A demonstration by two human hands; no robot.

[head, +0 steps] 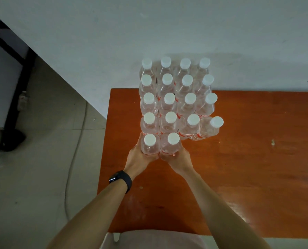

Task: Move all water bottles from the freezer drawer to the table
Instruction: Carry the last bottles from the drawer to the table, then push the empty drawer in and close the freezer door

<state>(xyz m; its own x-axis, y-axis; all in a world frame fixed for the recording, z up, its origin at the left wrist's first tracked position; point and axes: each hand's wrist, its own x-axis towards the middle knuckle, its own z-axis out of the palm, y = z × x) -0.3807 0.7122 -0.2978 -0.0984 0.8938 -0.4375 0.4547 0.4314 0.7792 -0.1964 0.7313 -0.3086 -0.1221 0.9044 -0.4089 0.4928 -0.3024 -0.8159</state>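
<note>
Several clear water bottles (174, 97) with white caps stand upright in tight rows on the orange-brown table (248, 159), near its left edge and the wall. My left hand (138, 155) is wrapped around the nearest left bottle (150, 145). My right hand (176, 158) grips the nearest right bottle (172, 144). Both bottles stand at the front of the block, touching the row behind. One bottle (212, 127) at the right end of the row behind leans outward. The freezer drawer is not in view.
A white wall (167, 33) rises behind the table. The grey tiled floor (41, 159) lies to the left, with a cable (74, 153) running along it and a dark frame leg (14, 105). A pale chair seat (155, 239) sits at the table's near edge.
</note>
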